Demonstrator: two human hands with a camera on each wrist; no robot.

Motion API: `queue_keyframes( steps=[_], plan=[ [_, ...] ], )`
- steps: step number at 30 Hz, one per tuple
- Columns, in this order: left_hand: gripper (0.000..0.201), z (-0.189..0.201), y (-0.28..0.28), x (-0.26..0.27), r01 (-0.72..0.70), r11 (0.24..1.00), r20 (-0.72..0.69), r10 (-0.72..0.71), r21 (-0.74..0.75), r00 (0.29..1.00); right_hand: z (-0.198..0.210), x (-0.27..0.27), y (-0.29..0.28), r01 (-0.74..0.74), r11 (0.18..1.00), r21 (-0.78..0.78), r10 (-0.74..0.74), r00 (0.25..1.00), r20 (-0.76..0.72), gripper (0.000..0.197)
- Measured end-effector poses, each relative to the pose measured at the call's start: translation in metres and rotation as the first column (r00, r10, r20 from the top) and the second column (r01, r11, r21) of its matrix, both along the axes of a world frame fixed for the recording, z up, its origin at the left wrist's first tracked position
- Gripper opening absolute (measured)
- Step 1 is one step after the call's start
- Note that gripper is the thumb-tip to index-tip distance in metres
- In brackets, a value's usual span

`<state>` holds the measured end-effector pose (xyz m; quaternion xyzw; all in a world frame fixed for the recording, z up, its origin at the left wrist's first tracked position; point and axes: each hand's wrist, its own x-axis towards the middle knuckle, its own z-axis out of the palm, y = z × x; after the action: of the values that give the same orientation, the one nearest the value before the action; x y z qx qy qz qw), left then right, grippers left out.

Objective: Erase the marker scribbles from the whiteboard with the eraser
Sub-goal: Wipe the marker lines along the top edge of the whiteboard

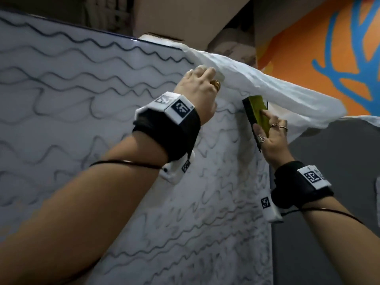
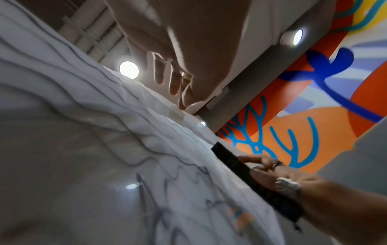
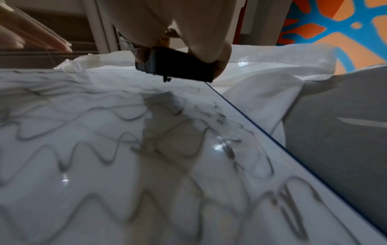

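Observation:
The whiteboard (image 1: 82, 124) fills the left and middle of the head view, covered in wavy grey marker scribbles (image 1: 61, 75). A white cloth (image 1: 277, 93) hangs over its upper right corner. My right hand (image 1: 271, 136) grips the eraser (image 1: 255, 109), which has a yellow-green back and black felt. The felt lies against the board near the right edge, just below the cloth; in the right wrist view the eraser (image 3: 180, 66) sits under my curled fingers. My left hand (image 1: 202, 81) reaches the cloth at the board's top edge, and its straight fingers (image 2: 173, 82) touch the fabric.
An orange wall with blue branching shapes (image 1: 339, 48) stands behind the board at the right. A grey panel (image 1: 329, 202) lies past the board's right edge. A beige beam (image 1: 185, 15) runs overhead, with round ceiling lights (image 2: 128, 69).

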<state>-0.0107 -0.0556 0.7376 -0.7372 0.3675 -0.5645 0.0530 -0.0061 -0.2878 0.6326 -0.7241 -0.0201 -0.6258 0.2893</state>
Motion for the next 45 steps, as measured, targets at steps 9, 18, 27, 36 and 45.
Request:
queue_keyframes(
  steps=[9, 18, 27, 36, 45],
  plan=[
    [0.044, 0.058, -0.055, 0.018, -0.329, 0.938, -0.125, 0.342, 0.112, 0.931, 0.014, 0.008, -0.009, 0.015, 0.999, -0.049, -0.018, 0.998, -0.064, 0.060],
    [0.067, 0.107, -0.088, 0.013, -0.300, 0.953, -0.427, 0.254, -0.042, 0.868, 0.048, 0.015, -0.021, 0.124, 0.989, -0.081, -0.134, 0.982, -0.136, 0.052],
    [0.071, 0.112, -0.074, 0.020, -0.212, 0.977, -0.366, 0.187, -0.029, 0.912, 0.080, 0.026, 0.007, 0.187, 0.972, -0.143, -0.202, 0.975, -0.096, 0.059],
    [0.077, 0.109, -0.072, 0.032, -0.237, 0.971, -0.287, 0.214, -0.045, 0.934, 0.072, 0.027, -0.018, 0.214, 0.977, 0.021, -0.207, 0.964, -0.165, 0.059],
    [0.083, 0.110, -0.071, 0.044, -0.260, 0.965, -0.221, 0.246, -0.034, 0.944, 0.063, 0.028, 0.002, 0.268, 0.959, -0.092, -0.278, 0.952, -0.127, 0.056]
  ],
)
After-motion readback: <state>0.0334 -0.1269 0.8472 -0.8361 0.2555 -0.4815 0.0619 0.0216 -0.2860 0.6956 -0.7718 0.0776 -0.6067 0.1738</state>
